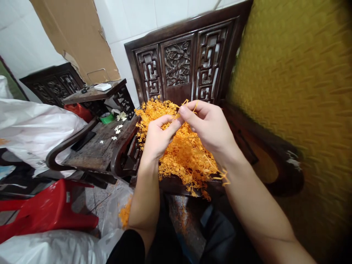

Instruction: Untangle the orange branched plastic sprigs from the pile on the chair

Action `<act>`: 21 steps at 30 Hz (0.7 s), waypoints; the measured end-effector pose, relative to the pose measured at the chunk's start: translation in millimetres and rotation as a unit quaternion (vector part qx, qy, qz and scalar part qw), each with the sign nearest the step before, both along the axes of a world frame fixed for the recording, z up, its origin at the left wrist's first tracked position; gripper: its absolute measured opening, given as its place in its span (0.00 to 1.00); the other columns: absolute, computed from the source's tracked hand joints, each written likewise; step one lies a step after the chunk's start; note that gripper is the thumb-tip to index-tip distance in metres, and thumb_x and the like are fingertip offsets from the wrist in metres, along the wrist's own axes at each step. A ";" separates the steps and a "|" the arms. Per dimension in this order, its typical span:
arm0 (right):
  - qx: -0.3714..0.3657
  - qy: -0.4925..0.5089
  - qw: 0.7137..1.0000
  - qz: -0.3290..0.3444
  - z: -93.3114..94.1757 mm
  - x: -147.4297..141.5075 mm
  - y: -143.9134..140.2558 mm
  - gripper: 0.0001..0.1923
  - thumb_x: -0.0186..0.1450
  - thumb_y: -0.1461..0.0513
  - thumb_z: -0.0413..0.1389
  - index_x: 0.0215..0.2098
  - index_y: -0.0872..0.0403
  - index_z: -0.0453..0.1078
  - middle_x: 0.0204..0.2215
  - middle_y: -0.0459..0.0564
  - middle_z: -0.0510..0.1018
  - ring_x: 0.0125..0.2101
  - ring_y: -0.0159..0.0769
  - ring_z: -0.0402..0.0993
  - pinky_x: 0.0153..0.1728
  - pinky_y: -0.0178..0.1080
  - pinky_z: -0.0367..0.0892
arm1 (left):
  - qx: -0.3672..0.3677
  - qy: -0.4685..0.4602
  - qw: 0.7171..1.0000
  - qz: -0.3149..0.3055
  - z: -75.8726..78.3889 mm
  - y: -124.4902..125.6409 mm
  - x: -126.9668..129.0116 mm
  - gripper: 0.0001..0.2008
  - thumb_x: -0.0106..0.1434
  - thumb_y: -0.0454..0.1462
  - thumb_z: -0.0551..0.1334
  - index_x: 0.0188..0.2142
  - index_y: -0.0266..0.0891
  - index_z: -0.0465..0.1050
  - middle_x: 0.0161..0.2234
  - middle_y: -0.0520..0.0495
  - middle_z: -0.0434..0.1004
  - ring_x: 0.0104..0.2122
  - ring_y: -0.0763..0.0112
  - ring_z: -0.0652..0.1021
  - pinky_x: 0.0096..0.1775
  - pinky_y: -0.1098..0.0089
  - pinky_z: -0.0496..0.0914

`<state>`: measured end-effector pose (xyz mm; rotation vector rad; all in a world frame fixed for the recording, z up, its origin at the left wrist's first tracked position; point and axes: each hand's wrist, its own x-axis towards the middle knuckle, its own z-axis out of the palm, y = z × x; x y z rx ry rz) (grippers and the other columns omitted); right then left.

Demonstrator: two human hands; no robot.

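A large heap of orange plastic flower sprigs (181,154) lies on the seat of a dark carved wooden chair (178,93). Above the heap my left hand (162,134) and my right hand (207,123) meet, thumbs and forefingers pinched together. Between them is a thin orange sprig (195,106), its tips poking out over the right fingers. Another orange strand (224,177) hangs by my right wrist. My fingers cover most of the held piece, so its full shape is hidden.
Left stands a wooden side table (93,157) with green tape (106,117), small pale flower pieces (118,128) and a dark phone-like slab (83,141). A red plastic stool (55,209), white sacks (35,128) and a clear bag (114,205) surround it. A yellow textured panel (297,80) rises at right.
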<state>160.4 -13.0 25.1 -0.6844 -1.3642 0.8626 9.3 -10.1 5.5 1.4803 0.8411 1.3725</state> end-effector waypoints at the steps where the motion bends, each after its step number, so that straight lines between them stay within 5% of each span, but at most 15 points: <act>1: 0.006 -0.012 1.000 -0.005 0.4 0.1 -0.7 0.22 0.61 0.45 0.70 0.31 0.55 0.77 0.25 0.45 0.74 0.24 0.27 0.60 0.25 0.36 0.54 | 0.018 0.014 1.000 0.005 0.5 -0.4 -0.3 0.22 0.61 0.52 0.74 0.27 0.39 0.71 0.19 0.58 0.61 0.19 0.80 0.59 0.21 0.74 0.52; 8: 0.038 0.020 0.997 -0.063 -4.6 0.0 7.5 0.25 0.60 0.43 0.70 0.29 0.53 0.70 0.24 0.42 0.67 0.24 0.27 0.57 0.26 0.37 0.52 | 0.108 0.081 0.991 0.017 8.5 -11.3 1.7 0.19 0.67 0.44 0.69 0.26 0.40 0.66 0.22 0.56 0.62 0.23 0.78 0.62 0.26 0.73 0.59; 13: 0.057 0.185 0.968 -0.161 -0.1 45.6 31.0 0.28 0.65 0.45 0.67 0.26 0.48 0.55 0.18 0.36 0.52 0.18 0.25 0.43 0.20 0.38 0.43 | 0.043 0.009 0.999 -0.031 7.1 -12.8 -11.3 0.18 0.65 0.44 0.71 0.26 0.40 0.67 0.21 0.56 0.62 0.20 0.80 0.60 0.22 0.73 0.54; 16: 0.012 0.170 0.982 -0.080 6.9 59.1 25.1 0.25 0.59 0.52 0.73 0.24 0.50 0.61 0.16 0.36 0.56 0.16 0.23 0.43 0.19 0.38 0.35 | -0.013 -0.027 0.999 -0.037 7.6 -7.3 -16.2 0.10 0.66 0.43 0.69 0.32 0.40 0.77 0.24 0.55 0.66 0.18 0.82 0.59 0.20 0.73 0.50; 21: -0.048 0.027 0.996 0.069 7.0 27.0 0.8 0.19 0.59 0.51 0.73 0.27 0.53 0.72 0.16 0.39 0.61 0.17 0.24 0.50 0.19 0.36 0.42 | -0.025 -0.073 0.997 -0.024 7.5 -1.1 -5.8 0.07 0.66 0.40 0.68 0.34 0.39 0.79 0.27 0.53 0.70 0.17 0.84 0.61 0.20 0.73 0.49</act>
